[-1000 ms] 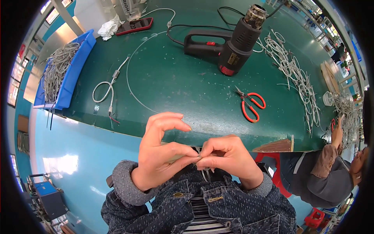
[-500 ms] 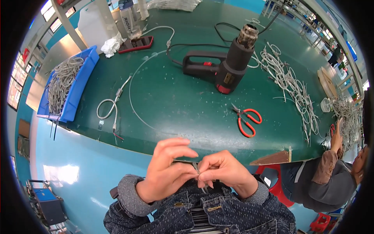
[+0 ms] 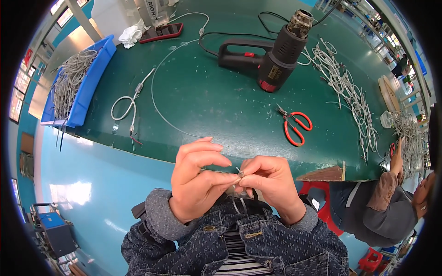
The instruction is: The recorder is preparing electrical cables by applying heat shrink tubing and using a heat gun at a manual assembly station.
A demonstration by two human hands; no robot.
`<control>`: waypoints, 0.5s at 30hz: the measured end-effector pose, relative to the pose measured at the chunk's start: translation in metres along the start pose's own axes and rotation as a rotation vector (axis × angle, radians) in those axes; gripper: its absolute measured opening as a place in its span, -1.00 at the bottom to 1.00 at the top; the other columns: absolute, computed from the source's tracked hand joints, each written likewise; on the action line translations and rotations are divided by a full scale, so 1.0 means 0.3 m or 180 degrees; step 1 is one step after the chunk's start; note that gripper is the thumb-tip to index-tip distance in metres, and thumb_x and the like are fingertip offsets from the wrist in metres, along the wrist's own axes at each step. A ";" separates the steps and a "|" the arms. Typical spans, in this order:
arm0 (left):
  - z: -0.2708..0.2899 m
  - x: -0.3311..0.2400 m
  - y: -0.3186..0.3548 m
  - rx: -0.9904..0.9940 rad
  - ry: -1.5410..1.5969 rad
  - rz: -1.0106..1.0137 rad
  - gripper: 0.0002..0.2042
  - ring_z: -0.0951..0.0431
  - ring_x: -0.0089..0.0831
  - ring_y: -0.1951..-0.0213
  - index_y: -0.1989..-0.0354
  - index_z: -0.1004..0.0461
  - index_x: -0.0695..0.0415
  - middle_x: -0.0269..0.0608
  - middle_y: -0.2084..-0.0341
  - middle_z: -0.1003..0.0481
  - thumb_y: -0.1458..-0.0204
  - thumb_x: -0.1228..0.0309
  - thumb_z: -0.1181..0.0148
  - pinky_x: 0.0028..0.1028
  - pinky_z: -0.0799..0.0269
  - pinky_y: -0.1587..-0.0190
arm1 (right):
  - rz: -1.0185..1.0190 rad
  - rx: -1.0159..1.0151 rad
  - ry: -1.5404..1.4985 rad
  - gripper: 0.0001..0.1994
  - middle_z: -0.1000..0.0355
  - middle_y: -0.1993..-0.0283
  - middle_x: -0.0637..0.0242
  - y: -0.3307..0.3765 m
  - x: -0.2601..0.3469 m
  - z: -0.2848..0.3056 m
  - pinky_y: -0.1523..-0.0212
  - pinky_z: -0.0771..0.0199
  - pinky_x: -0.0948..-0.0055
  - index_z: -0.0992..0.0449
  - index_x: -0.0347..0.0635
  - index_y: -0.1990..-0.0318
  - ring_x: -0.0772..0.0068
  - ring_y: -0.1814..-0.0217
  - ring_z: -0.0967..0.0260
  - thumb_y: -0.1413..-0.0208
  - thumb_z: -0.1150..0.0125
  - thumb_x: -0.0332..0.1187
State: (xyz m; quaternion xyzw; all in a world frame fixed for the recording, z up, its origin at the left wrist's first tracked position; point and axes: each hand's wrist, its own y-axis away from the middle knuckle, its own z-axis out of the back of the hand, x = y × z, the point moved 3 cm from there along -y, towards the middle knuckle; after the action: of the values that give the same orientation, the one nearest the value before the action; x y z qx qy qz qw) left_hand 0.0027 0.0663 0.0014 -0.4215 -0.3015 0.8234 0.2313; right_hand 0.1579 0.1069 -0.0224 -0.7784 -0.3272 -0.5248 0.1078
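In front of my chest, at the table's near edge, both hands meet around a thin greyish cable [image 3: 235, 204]. My left hand [image 3: 195, 184] pinches it between thumb and forefinger, with the other fingers raised and spread. Opposite it, my right hand [image 3: 274, 186] is closed on the same spot, thumb against bent forefinger. A short end pokes up between the fingertips, and strands hang below them. The exact joint is mostly covered by my fingers. Beyond my hands, a thin pale line [image 3: 154, 94] curves across the table toward my left hand.
Red-handled scissors [image 3: 294, 130] and a black heat gun [image 3: 278, 60] lie on the green table. A looped grey cable [image 3: 133, 100], a blue bin [image 3: 95, 83] of cables and a phone [image 3: 161, 33] are left. Right are tangled cables [image 3: 343, 87] and a seated person [image 3: 384, 214].
The view has tilted, so table things and both hands sit higher in the picture. My fingertips have shifted slightly around the cable; both hands still pinch it.
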 end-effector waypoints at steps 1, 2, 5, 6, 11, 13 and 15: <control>-0.002 -0.005 0.001 -0.0095 0.0012 0.0088 -0.80 -0.41 -0.18 0.12 0.50 -0.51 0.10 -0.26 0.29 -0.43 0.39 0.50 -0.37 -0.18 -0.37 0.04 | 0.0156 -0.0103 0.0170 -0.95 -0.41 0.50 0.16 0.002 0.009 0.000 0.58 -0.36 0.63 -0.44 -0.42 0.45 0.46 0.51 -0.42 0.06 -0.10 -0.71; -0.004 -0.010 0.001 -0.0190 0.0024 0.0176 -0.79 -0.41 -0.18 0.13 0.50 -0.52 0.09 -0.27 0.30 -0.44 0.40 0.50 -0.38 -0.18 -0.37 0.05 | 0.0156 -0.0102 0.0178 -0.95 -0.41 0.50 0.16 0.003 0.011 0.000 0.58 -0.36 0.63 -0.44 -0.42 0.45 0.46 0.51 -0.42 0.06 -0.10 -0.71; -0.001 -0.017 -0.004 -0.0200 0.0027 0.0383 -0.78 -0.38 -0.17 0.10 0.48 -0.52 0.10 -0.24 0.29 -0.42 0.38 0.50 -0.39 -0.18 -0.35 0.04 | 0.0479 -0.0229 0.0262 -0.93 -0.42 0.49 0.13 0.007 0.025 0.002 0.53 -0.40 0.60 -0.45 -0.43 0.46 0.42 0.47 -0.43 0.10 -0.11 -0.74; -0.001 -0.018 -0.005 -0.0103 0.0017 0.0503 -0.78 -0.35 -0.16 0.07 0.45 -0.52 0.11 -0.22 0.27 -0.39 0.36 0.52 -0.38 -0.18 -0.33 0.02 | 0.0472 -0.0228 0.0267 -0.93 -0.42 0.49 0.13 0.009 0.025 0.001 0.53 -0.40 0.60 -0.45 -0.43 0.46 0.42 0.47 -0.43 0.10 -0.11 -0.74; -0.012 -0.025 -0.015 -0.0215 0.0127 0.0725 -0.80 -0.42 -0.15 0.14 0.48 -0.53 0.13 -0.23 0.29 -0.45 0.37 0.54 -0.37 -0.26 -0.36 0.13 | 0.0638 -0.0202 0.0562 -0.94 -0.43 0.50 0.14 0.009 0.031 -0.003 0.52 -0.39 0.60 -0.45 -0.41 0.45 0.44 0.46 -0.41 0.11 -0.15 -0.72; -0.011 -0.026 -0.016 -0.0190 0.0155 0.0731 -0.81 -0.42 -0.14 0.14 0.48 -0.53 0.13 -0.23 0.29 -0.45 0.36 0.55 -0.36 -0.27 -0.36 0.13 | 0.0697 -0.0183 0.0658 -0.94 -0.44 0.51 0.15 0.008 0.032 -0.004 0.52 -0.37 0.61 -0.46 -0.41 0.46 0.47 0.47 -0.40 0.12 -0.18 -0.70; -0.009 -0.028 -0.018 -0.0142 0.0205 0.0734 -0.82 -0.42 -0.14 0.13 0.47 -0.53 0.14 -0.21 0.29 -0.45 0.34 0.56 -0.33 -0.28 -0.35 0.13 | 0.0789 -0.0188 0.0829 -0.94 -0.44 0.51 0.17 0.007 0.033 -0.002 0.53 -0.36 0.60 -0.46 -0.41 0.46 0.47 0.48 -0.39 0.13 -0.19 -0.69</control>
State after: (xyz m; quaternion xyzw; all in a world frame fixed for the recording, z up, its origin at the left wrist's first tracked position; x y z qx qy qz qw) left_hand 0.0103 0.0657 0.0086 -0.4846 -0.2617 0.8237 0.1352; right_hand 0.1610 0.1090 -0.0130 -0.7411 -0.1965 -0.6132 0.1901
